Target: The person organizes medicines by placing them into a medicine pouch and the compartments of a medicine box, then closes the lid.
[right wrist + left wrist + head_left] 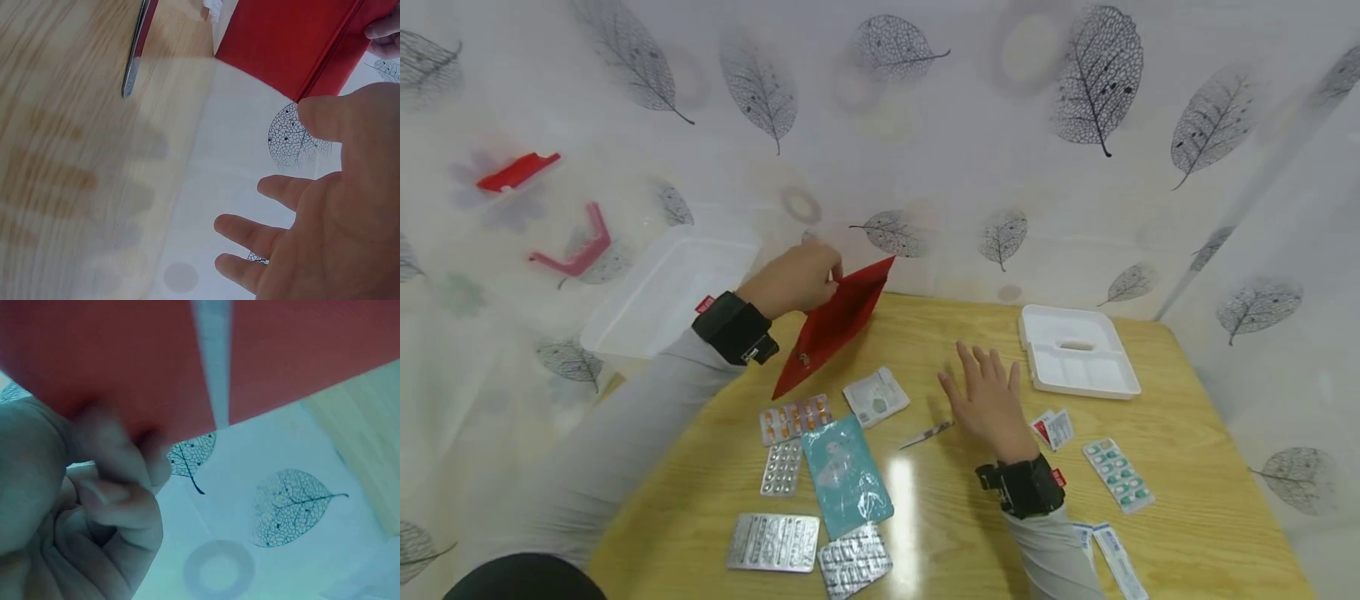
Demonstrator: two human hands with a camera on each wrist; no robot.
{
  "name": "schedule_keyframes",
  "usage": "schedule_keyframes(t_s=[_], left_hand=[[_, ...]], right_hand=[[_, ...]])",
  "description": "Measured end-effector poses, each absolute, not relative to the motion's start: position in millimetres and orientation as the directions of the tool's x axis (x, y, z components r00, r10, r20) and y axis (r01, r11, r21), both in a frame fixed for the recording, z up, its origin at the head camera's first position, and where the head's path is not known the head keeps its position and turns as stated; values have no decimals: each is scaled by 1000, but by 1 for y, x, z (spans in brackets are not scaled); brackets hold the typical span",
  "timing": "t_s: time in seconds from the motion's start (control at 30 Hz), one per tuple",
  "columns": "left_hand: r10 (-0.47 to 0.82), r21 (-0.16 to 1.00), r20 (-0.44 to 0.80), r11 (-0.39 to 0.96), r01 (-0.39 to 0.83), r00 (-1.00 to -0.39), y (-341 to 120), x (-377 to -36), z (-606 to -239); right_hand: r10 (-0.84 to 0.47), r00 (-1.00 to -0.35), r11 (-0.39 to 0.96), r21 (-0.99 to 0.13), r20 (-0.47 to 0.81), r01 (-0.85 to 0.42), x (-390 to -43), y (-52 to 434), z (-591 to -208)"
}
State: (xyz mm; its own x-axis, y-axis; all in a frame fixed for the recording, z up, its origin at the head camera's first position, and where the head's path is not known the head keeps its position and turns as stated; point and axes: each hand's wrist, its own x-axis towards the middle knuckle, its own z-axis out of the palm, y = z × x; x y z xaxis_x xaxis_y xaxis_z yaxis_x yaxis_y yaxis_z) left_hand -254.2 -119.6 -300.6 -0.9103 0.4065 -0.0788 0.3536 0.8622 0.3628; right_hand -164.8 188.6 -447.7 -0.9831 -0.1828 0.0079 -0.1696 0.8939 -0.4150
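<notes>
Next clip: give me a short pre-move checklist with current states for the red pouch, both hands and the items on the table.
1. Left hand grips red pouch at its top edge: ok.
2. Pouch lifted, lower corner on table: ok.
3. Right hand flat, fingers spread, holding nothing: ok.
4. Tweezers free beside right hand: ok.
5. White tray open, holding nothing visible: ok.
6. Pouch contents: cannot tell.

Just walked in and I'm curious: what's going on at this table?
A person sits at a wooden table. Their left hand pinches the top edge of a red pouch, holding it up. Their right hand hovers open above the table beside tweezers. Pill packs and a white tray lie around.
</notes>
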Motion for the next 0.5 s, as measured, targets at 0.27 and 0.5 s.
schedule_keyframes(t_s=[0.27,0.5], left_hand=[[319,457,63,833,312,-946,-136,-210,-294],[181,681,95,705,196,-979,-158,-158,-292]], right_hand=[[-210,-978,885,-422,22,-199,-164,184,-443],[-283,-953,813,-501,109,-298,-160,181,-438]])
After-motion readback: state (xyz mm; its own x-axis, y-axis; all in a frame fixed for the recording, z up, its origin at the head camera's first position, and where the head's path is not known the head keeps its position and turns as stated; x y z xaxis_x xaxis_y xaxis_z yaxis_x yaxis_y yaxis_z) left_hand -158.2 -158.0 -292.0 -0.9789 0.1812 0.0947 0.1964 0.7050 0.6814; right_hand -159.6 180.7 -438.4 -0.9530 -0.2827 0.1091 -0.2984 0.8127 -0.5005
